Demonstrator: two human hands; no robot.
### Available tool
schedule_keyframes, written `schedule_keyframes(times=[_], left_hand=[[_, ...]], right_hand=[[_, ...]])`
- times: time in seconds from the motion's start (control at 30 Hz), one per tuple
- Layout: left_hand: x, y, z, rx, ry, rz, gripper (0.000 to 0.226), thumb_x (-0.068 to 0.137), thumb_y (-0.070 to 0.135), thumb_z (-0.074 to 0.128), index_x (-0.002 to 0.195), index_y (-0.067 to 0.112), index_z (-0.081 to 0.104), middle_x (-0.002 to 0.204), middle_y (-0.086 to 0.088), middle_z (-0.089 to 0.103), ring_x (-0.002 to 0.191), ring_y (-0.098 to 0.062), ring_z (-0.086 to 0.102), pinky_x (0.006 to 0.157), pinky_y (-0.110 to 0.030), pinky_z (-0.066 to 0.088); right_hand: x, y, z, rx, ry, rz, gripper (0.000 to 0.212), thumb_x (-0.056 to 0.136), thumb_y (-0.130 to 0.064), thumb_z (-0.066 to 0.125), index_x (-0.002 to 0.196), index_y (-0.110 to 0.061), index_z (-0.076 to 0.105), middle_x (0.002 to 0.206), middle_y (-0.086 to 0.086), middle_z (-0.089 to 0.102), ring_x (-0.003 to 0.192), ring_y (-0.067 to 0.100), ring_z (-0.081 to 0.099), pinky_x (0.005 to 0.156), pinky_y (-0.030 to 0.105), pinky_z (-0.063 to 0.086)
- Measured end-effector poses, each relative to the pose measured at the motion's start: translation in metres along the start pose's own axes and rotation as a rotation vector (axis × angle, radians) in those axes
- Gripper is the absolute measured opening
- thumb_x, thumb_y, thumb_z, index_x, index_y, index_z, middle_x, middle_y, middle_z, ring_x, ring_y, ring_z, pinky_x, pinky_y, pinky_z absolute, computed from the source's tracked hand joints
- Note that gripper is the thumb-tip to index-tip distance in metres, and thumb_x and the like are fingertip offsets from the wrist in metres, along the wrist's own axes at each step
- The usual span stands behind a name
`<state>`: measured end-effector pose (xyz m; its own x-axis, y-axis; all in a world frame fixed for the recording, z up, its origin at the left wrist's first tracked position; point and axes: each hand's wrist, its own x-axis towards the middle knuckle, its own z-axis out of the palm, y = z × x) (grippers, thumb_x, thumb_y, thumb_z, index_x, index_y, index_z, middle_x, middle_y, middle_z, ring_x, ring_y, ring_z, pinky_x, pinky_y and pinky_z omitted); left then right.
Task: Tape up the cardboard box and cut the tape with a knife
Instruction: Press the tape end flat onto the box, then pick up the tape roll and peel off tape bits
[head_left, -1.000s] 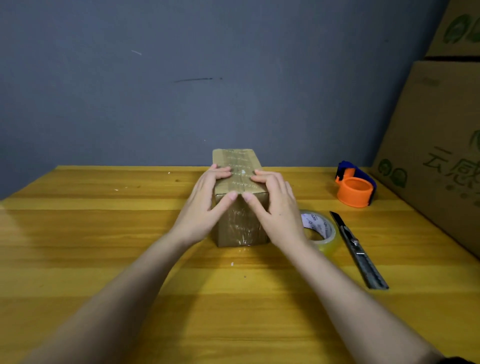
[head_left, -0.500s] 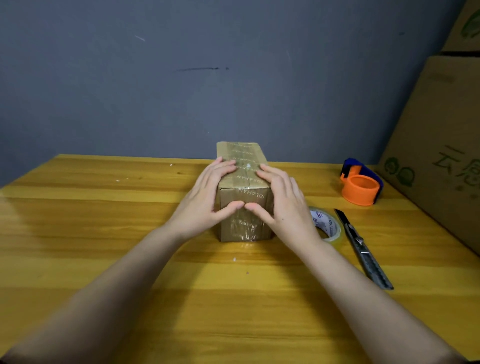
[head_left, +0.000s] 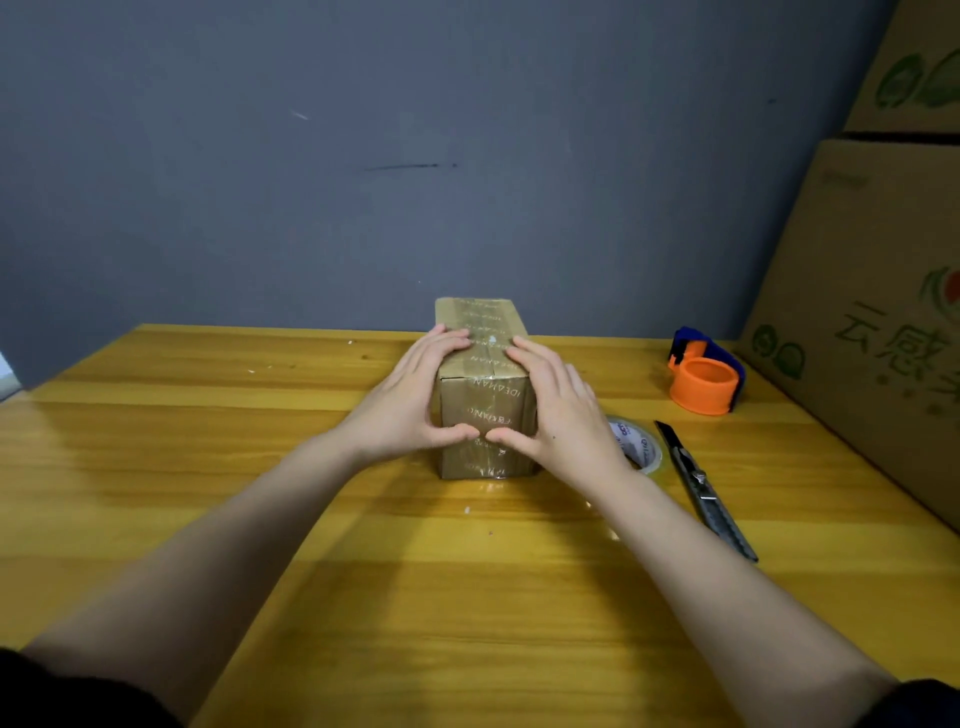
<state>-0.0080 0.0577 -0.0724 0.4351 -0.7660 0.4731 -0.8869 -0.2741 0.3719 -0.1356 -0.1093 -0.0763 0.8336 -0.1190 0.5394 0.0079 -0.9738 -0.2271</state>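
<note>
A small brown cardboard box, shiny with clear tape over its top and near face, stands in the middle of the wooden table. My left hand cups its left side, fingers on the top edge and thumb pressed on the near face. My right hand mirrors it on the right side, thumb tip almost meeting the left thumb. A roll of clear tape lies flat just right of my right wrist. A grey utility knife lies beside the roll, blade end pointing away from me.
An orange and blue tape dispenser sits at the back right of the table. Large printed cardboard cartons lean along the right edge. A grey wall rises behind the table.
Both thumbs have slid down from the box's top edge onto its near face. The fingers stay on the top. The camera view has shifted slightly.
</note>
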Motion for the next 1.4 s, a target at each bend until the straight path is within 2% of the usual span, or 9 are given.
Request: schedule_keyframes(times=[0.17,0.3,0.37,0.47,0.6,0.77,1.07,1.2,1.4], left_hand=[[0.005,0.001,-0.014,0.044,-0.11,-0.091,0.114,0.059,0.042,0.084,0.146,0.03,0.011,0.157,0.009,0.014,0.147,-0.011,0.005,0.118,-0.047,0.021],[-0.001,0.016,-0.023,0.101,-0.116,-0.166,0.123,0.062,0.054,0.076,0.147,0.029,-0.009,0.159,0.004,0.005,0.147,-0.012,0.002,0.119,-0.043,0.015],[-0.01,0.034,-0.022,0.114,0.032,-0.145,0.108,0.068,0.063,0.06,0.148,0.026,-0.002,0.159,0.003,0.007,0.147,-0.012,0.004,0.119,-0.04,0.012],[-0.026,0.072,-0.009,0.199,0.276,0.08,0.07,0.078,0.046,0.053,0.14,0.02,0.032,0.146,-0.004,0.037,0.138,-0.017,0.031,0.114,-0.039,0.027],[-0.029,0.11,0.029,0.359,0.211,0.378,0.033,0.081,0.036,0.052,0.108,0.018,0.054,0.109,-0.001,0.061,0.101,-0.019,0.058,0.085,-0.033,0.045],[-0.013,0.122,0.078,0.495,0.022,0.296,0.049,0.078,0.056,0.041,0.103,0.016,0.054,0.102,-0.002,0.06,0.093,-0.021,0.058,0.084,-0.034,0.047],[0.009,0.119,0.11,0.574,0.041,0.219,0.049,0.074,0.059,0.037,0.087,0.018,0.061,0.089,-0.001,0.06,0.087,-0.023,0.058,0.087,-0.039,0.034],[0.013,0.115,0.119,0.503,-0.017,0.216,0.039,0.074,0.053,0.041,0.086,0.022,0.062,0.086,0.005,0.065,0.088,-0.019,0.061,0.088,-0.036,0.027],[0.013,0.103,0.127,0.052,0.092,0.112,0.038,0.082,0.053,0.043,0.098,0.024,0.061,0.097,0.01,0.066,0.1,-0.009,0.054,0.098,-0.028,0.025]], right_hand=[[0.0,-0.011,-0.009,-0.049,-0.116,0.053,0.111,0.067,-0.049,0.076,0.149,-0.032,0.003,0.159,-0.012,0.002,0.14,0.022,0.028,0.11,0.046,0.029],[-0.004,-0.016,-0.013,0.111,-0.067,0.111,0.098,0.077,-0.053,0.064,0.149,-0.034,0.001,0.159,-0.014,0.0,0.145,0.016,0.016,0.114,0.046,0.022],[-0.008,-0.014,-0.016,0.123,0.008,0.108,0.085,0.083,-0.047,0.06,0.149,-0.032,0.009,0.158,-0.012,0.009,0.143,0.013,0.02,0.112,0.042,0.024],[-0.013,-0.005,-0.02,0.149,0.11,0.105,0.064,0.088,-0.036,0.057,0.144,-0.029,0.026,0.149,-0.008,0.03,0.136,0.013,0.032,0.109,0.038,0.03],[-0.02,0.015,-0.03,0.13,0.152,0.126,0.036,0.092,-0.023,0.051,0.127,-0.021,0.05,0.13,-0.002,0.051,0.12,0.019,0.046,0.099,0.037,0.036],[-0.031,0.043,-0.038,0.132,0.232,0.216,0.022,0.091,-0.013,0.049,0.108,-0.022,0.062,0.11,-0.006,0.063,0.106,0.016,0.053,0.093,0.04,0.044],[-0.055,0.066,-0.027,0.2,0.379,0.282,0.022,0.087,-0.015,0.045,0.091,-0.021,0.065,0.094,-0.008,0.065,0.093,0.016,0.055,0.085,0.04,0.045],[-0.064,0.074,-0.023,0.256,0.416,0.327,0.03,0.089,-0.026,0.035,0.095,-0.021,0.064,0.096,-0.009,0.063,0.095,0.012,0.053,0.086,0.038,0.044],[-0.063,0.073,-0.023,0.54,0.472,0.467,0.025,0.092,-0.032,0.042,0.111,-0.024,0.056,0.11,-0.007,0.059,0.105,0.002,0.053,0.094,0.022,0.042]])
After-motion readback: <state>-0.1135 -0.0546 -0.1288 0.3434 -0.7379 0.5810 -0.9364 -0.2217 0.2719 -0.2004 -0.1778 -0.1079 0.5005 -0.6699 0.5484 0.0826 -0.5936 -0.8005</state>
